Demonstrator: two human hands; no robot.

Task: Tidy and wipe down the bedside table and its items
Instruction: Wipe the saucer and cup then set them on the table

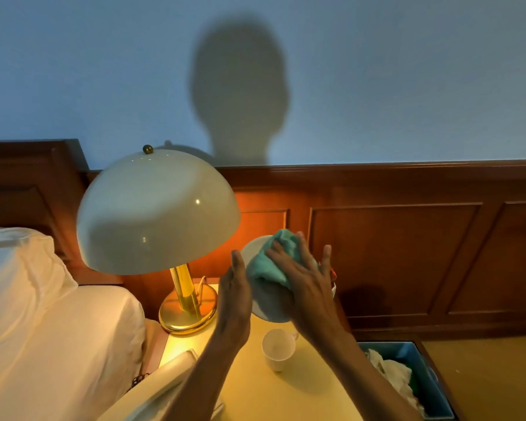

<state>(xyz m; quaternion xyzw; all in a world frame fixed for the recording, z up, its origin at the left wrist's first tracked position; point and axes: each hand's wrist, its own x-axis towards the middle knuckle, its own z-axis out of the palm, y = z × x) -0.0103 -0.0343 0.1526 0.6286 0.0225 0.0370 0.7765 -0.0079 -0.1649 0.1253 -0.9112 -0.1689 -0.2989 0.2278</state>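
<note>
A white saucer [253,250] is held upright in the air above the bedside table [255,387]. My left hand [234,296] supports its left edge with the palm against the rim and the fingers straight. My right hand [304,278] presses a teal cloth [272,262] flat against the saucer's face with spread fingers. A white cup [278,349] stands on the table just below the saucer.
A lit lamp with a white dome shade [158,214] and brass base [189,311] stands at the table's back left. A white telephone [170,381] lies at the front left. The bed with white linen [43,314] is on the left. A blue bin [407,381] with crumpled paper sits on the right.
</note>
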